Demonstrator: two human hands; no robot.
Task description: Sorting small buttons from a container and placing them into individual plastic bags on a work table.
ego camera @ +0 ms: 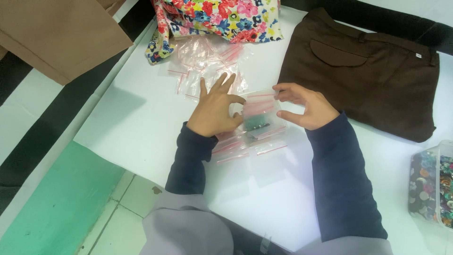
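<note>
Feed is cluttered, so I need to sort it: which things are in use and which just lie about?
In use: left hand, right hand, small clear bag, loose clear bags.
Lying about: brown trousers, floral bag, bead box, brown paper bag.

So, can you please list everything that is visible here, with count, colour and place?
held bag: one, clear with red strip, small dark things inside, between both hands
empty bags: a pile, too many to count, clear with red strips, above the left hand
more bags: a few, same kind, below the hands
sheet: one, white, under everything
trousers: one, dark brown, folded, upper right
floral cloth: one, many colours, top centre
paper bag: one, brown, top left
box: one, clear, full of mixed-colour buttons, right edge
left hand: fingers spread, thumb on held bag, navy sleeve
right hand: pinches the held bag's right side, navy sleeve
</note>
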